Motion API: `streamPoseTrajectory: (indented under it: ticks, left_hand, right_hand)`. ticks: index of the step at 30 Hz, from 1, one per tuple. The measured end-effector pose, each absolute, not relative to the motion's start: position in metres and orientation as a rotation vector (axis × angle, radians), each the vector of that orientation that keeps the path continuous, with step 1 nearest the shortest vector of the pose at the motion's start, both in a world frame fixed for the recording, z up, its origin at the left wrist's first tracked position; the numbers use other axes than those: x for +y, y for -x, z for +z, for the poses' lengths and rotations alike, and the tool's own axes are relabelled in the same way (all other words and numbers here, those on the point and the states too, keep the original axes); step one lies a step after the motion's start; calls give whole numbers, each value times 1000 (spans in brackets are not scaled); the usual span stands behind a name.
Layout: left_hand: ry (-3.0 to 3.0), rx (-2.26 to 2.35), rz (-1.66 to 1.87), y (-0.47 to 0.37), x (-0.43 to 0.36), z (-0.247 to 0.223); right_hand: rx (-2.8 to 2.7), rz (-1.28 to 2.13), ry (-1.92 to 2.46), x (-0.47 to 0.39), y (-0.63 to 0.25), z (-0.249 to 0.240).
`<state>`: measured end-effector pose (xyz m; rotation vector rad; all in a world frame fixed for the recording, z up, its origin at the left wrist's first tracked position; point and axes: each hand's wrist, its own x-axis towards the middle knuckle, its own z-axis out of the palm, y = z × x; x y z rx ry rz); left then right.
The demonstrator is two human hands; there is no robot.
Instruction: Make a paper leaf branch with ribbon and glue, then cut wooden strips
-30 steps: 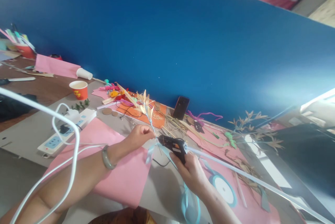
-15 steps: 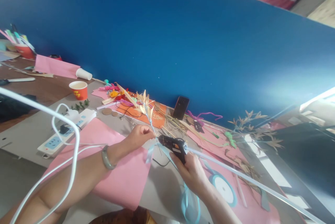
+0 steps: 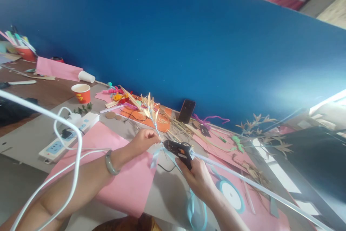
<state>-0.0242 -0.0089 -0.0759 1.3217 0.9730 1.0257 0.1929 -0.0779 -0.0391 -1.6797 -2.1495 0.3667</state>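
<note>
My left hand (image 3: 146,140) pinches the thin stem of a dried-leaf sprig (image 3: 150,110), which stands upright with its pale leaves above my fingers. Light blue ribbon (image 3: 154,159) hangs at the stem below the pinch. Wrapped round the handle of a black hot glue gun (image 3: 178,149) is my right hand (image 3: 198,177). The gun's nozzle points left, at the stem close to my left fingertips; whether it touches cannot be made out. A long clear glue stick (image 3: 243,178) sticks out of the gun's back. Under my right wrist lies a ribbon spool (image 3: 231,195).
White power strip (image 3: 69,137) and looping white cable (image 3: 78,159) lie at left, near a red paper cup (image 3: 81,93). Pink paper (image 3: 129,187) is under my left arm. Dried stems (image 3: 186,130) and a phone (image 3: 187,111) sit along the blue wall (image 3: 173,43).
Almost nothing differs. Both hands, the sprig and the glue gun keep nearly the same places, with the gun's nozzle still at the stem.
</note>
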Motion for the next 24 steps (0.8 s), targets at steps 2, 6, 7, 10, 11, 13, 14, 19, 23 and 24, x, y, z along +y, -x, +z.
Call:
streamPoseTrajectory:
  ticks: [2,6,7,10,11,13,14,19,23,24]
  left_hand:
    - [-1321,975,1030,24,-9,-75]
    - [-1317,971,1031,24,-9,-77]
    - [-1315,968,1035,24,-9,-77]
    - [-1306,940,1049,24,-9,-77]
    - [-1303,930,1052,24,-9,-77]
    - [-1297,923,1051,24,-10,-77]
    - [-1296,924,1046,24,-10,-77]
    - [-1305,937,1032,24,-9,-77]
    - [-1312,940,1035,24,-9,-77]
    - [-1312,941,1037,24,-9,-77]
  right_hand:
    - [-2150,369,1695,-78,-192,-38]
    - [-2129,384,1711,-79,-191,-35]
    - [-2127,388,1702,-79,-191,-35]
    - [-2133,390,1669,-80,-191,-36]
    - [-2133,385,1666,-80,-191,-36]
    - [-2131,374,1669,-80,-191,-36]
    - [-2129,370,1671,-81,-191,-35]
    - [-2126,334,1663,-80,-190,-36]
    - [-2143,295,1689,-78,-191,-40]
    - [-2149,294,1687,-78,-192,-40]
